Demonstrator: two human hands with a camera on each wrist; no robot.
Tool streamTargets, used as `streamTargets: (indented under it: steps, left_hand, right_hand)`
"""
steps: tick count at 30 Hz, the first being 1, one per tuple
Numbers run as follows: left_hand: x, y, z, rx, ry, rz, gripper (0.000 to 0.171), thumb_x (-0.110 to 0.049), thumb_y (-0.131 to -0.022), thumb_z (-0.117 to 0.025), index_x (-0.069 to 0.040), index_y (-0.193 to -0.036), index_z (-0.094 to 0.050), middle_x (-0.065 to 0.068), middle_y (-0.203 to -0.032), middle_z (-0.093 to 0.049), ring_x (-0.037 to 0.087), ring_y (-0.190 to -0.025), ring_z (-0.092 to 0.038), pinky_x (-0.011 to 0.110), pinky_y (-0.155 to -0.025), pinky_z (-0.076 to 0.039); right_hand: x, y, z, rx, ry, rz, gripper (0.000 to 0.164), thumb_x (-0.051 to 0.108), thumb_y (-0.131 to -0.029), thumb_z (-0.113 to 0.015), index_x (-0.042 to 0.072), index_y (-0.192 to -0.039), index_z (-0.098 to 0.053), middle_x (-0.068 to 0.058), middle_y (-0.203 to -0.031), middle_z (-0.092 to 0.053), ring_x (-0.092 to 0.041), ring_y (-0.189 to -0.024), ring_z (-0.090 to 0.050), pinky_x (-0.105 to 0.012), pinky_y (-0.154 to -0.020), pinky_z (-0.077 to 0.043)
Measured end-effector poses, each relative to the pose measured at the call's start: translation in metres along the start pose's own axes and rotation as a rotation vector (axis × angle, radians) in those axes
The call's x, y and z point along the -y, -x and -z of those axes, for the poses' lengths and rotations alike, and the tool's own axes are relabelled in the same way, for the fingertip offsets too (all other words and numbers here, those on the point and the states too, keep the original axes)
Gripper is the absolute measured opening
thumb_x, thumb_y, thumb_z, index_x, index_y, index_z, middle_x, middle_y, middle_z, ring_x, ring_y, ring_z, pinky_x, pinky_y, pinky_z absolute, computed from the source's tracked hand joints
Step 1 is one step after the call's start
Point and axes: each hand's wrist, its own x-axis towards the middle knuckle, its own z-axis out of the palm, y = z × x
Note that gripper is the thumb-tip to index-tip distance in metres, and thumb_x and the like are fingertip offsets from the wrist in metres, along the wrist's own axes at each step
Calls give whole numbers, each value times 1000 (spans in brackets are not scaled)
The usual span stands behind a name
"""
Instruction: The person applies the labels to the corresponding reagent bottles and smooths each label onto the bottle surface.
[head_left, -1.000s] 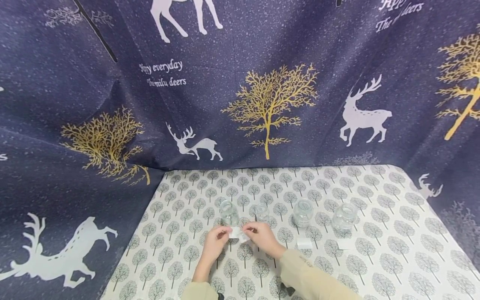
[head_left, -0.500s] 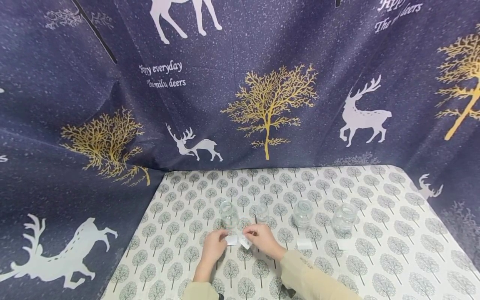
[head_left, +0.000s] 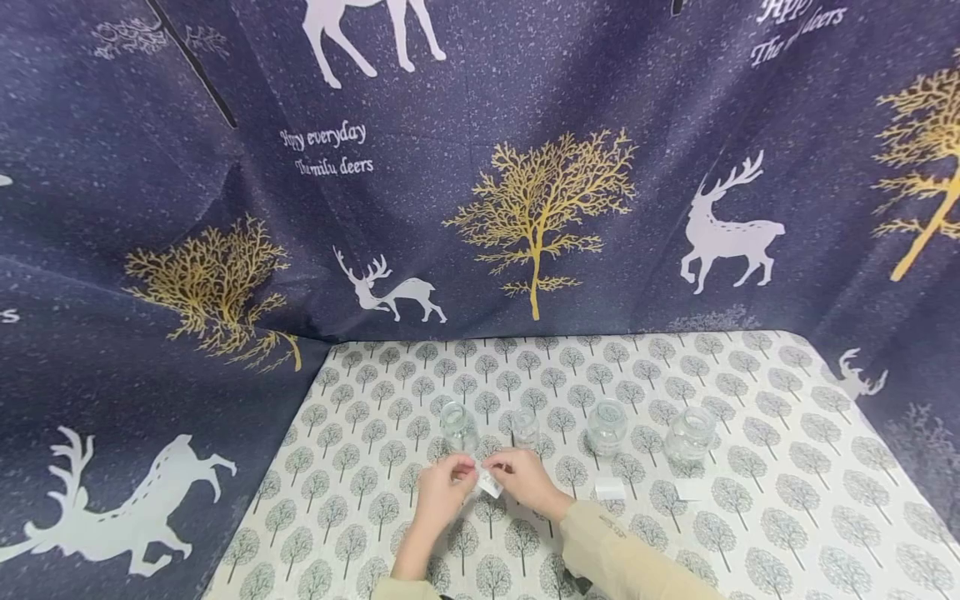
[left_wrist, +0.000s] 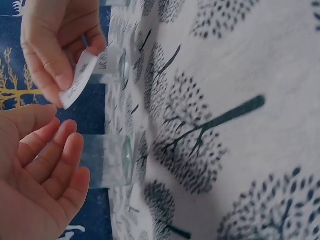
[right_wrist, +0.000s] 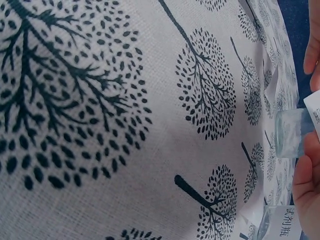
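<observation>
My right hand (head_left: 521, 475) pinches a small white label (head_left: 490, 482) with printed text, between thumb and forefinger. Just left of it, my left hand (head_left: 444, 486) has loosely bent fingers, their tips right at the label's edge; in the left wrist view nothing shows between them. Behind the left hand stands a clear glass jar (head_left: 458, 423), bare of any label in the wrist views. A smaller glass bottle (head_left: 525, 426) is behind the right hand. The right wrist view shows a white label (right_wrist: 286, 222) with Chinese characters on that bottle.
Two more glass jars, one (head_left: 606, 425) right of the middle and one (head_left: 690, 433) farther right, stand in the row. White paper pieces lie before them, one (head_left: 609, 487) nearer the hands and one (head_left: 687, 489) to the right. A tree-patterned cloth (head_left: 360, 533) covers the table.
My left hand lowered a white paper piece to the table, then moved right to the label; that piece is now hidden. The right hand has kept its pinch on the label.
</observation>
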Motion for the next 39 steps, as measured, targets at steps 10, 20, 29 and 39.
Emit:
streamTargets:
  steps: [10, 20, 29, 39]
  left_hand:
    - [8, 0, -9, 83, 100, 12, 24, -9, -76, -64, -6, -99, -58, 0, -79, -62, 6, -70, -57, 16, -66, -49]
    - [14, 3, -8, 58, 152, 49, 22, -6, -77, -62, -8, -99, -59, 1, -78, -61, 2, -67, -53, 16, -61, -48]
    - [20, 4, -5, -88, 278, 176, 12, -11, -78, -63, -5, -88, -61, 6, -81, -64, 7, -69, -57, 18, -62, -48]
    - [29, -6, -10, -181, 218, 263, 9, -17, -77, -65, -10, -81, -61, 4, -73, -66, 8, -61, -57, 18, -55, -46]
  right_hand:
    - [1, -1, -3, -20, 108, 77, 17, 4, -80, -57, 8, -93, -66, -6, -92, -66, -5, -69, -55, -12, -58, -45]
    - [3, -1, -5, 13, 1, 18, 31, 4, -80, -57, 4, -111, -56, -2, -79, -60, -1, -62, -49, -15, -53, -46]
    - [6, -8, -6, -10, -141, -72, 9, 7, -79, -59, 2, -87, -59, -5, -79, -61, -5, -61, -51, -20, -53, -48]
    - [10, -28, -14, -58, -94, -90, 8, -2, -77, -57, 5, -82, -57, -7, -75, -60, -11, -57, -52, -16, -48, -45]
